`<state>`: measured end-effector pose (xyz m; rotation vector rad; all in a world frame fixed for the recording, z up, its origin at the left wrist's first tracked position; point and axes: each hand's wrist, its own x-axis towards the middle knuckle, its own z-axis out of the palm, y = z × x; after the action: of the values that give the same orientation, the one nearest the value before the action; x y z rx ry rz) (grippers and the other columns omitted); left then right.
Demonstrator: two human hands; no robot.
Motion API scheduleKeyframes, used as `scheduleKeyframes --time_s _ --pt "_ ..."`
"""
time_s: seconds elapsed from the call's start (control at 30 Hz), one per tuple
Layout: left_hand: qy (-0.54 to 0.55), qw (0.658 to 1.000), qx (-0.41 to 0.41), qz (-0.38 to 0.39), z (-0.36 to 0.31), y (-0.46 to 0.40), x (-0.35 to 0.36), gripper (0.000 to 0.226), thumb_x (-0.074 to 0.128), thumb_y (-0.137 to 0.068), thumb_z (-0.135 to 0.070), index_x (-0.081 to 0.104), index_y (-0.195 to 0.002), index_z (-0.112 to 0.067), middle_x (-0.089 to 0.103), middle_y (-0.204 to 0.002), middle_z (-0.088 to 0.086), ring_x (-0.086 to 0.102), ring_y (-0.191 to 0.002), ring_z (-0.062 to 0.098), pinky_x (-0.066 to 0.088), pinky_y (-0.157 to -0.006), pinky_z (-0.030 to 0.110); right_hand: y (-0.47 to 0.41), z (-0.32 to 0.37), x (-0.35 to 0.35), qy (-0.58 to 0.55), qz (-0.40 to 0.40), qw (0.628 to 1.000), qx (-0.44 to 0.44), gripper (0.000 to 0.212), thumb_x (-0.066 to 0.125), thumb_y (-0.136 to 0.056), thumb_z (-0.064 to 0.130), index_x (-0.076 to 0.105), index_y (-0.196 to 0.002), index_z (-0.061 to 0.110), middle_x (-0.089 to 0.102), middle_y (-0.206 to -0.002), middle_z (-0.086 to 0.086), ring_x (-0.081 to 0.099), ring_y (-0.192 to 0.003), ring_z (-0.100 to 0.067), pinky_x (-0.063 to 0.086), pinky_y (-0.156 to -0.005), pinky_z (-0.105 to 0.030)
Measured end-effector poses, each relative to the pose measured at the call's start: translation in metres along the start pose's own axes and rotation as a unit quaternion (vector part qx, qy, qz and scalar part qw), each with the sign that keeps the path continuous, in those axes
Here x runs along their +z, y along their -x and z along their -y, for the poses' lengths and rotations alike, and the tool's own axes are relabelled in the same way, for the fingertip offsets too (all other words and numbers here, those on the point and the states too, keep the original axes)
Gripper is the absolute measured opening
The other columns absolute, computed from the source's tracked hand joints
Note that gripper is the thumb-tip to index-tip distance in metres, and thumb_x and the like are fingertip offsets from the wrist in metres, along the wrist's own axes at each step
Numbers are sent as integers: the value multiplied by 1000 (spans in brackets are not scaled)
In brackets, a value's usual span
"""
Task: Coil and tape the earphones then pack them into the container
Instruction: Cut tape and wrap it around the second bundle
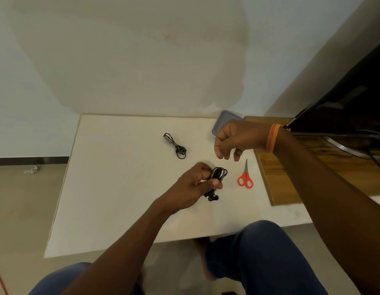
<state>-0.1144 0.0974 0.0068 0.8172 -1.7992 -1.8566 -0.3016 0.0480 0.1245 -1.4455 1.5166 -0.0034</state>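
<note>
Above a white tabletop (112,188), soft, springy coiled earphones (218,173) are being pinched mid-bundle by the left hand (193,188); the right hand (231,141) is being held loosely curled, empty.

head cam | looks forward and down | close over white table (121,188) | single view

My left hand (193,184) grips a coiled earphone bundle (218,174), its buds hanging below my thumb. My right hand (233,140) hovers loosely curled above it, touching nothing. Scissors (245,176) lie just right of the bundle; another coil (175,145) lies beyond my left fingers. A grey lid (222,122) shows behind my right hand.
</note>
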Motion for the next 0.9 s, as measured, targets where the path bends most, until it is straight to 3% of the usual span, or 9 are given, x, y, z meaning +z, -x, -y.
scheduleKeyframes --time_s 0.23,0.37,0.47,0.57,0.63,0.7,0.8,0.9 --pt "21 999 -7 -29 -4 -2 2 15 58 -96 -28 73 -96 -26 54 -126 -5 62 -104 16 54 -86 25 3 -2 1 -12 -9 1000 -5 12 61 -89 6 72 -84 5 72 -79 -4 66 -68 -8 54 -59 -24" --pt "-22 998 -20 -47 3 -5 0 16 60 -97 -25 74 -98 -18 63 -111 -1 66 -92 18 55 -81 30 2 -3 1 4 -11 1000 -5 13 61 -90 7 72 -84 6 72 -79 -3 66 -67 -8 54 -59 -23" --pt "-83 995 -29 -36 11 -5 -4 18 63 -95 -29 73 -98 -14 64 -104 -3 66 -82 13 52 -74 22 2 -5 -3 34 -16 999 17 12 62 -90 10 72 -86 6 72 -84 -9 66 -71 -11 55 -62 -25" --pt "-149 987 -54 -16 13 -5 -10 18 67 -92 -28 67 -94 -10 64 -95 -2 68 -76 11 52 -81 28 0 -6 -9 132 6 990 54 14 65 -89 14 73 -91 3 72 -88 -10 66 -74 -14 56 -67 -26" --pt "-251 966 -55 6 13 -4 -15 20 65 -93 -31 62 -94 -11 65 -91 -1 68 -74 11 40 -89 33 -4 -6 -9 202 15 977 70 16 67 -88 18 73 -92 4 72 -85 -7 66 -74 -14 56 -72 -28" --pt "-349 936 -39 18 14 -4 -18 22 60 -96 -33 60 -93 -11 64 -90 -1 64 -77 14 24 -82 32 -8 -7 -7 249 18 966 69 17 69 -87 21 74 -94 6 73 -86 -7 67 -78 -20 57 -79 -32" --pt "-386 922 -27 25 14 -4 -19 21 57 -98 -32 59 -88 -13 62 -88 -2 60 -79 17 20 -76 32 -12 -4 -1 309 3 950 51 15 72 -86 19 75 -98 10 74 -93 -3 67 -83 -16 56 -89 -34" --pt "-387 921 -34 34 15 -3 -21 19 56 -98 -30 57 -85 -16 60 -82 -5 60 -77 17 18 -74 32 -13 -3 3 365 -33 930 25 10 70 -86 8 76 -93 8 74 -93 -1 65 -81 -10 55 -86 -27"
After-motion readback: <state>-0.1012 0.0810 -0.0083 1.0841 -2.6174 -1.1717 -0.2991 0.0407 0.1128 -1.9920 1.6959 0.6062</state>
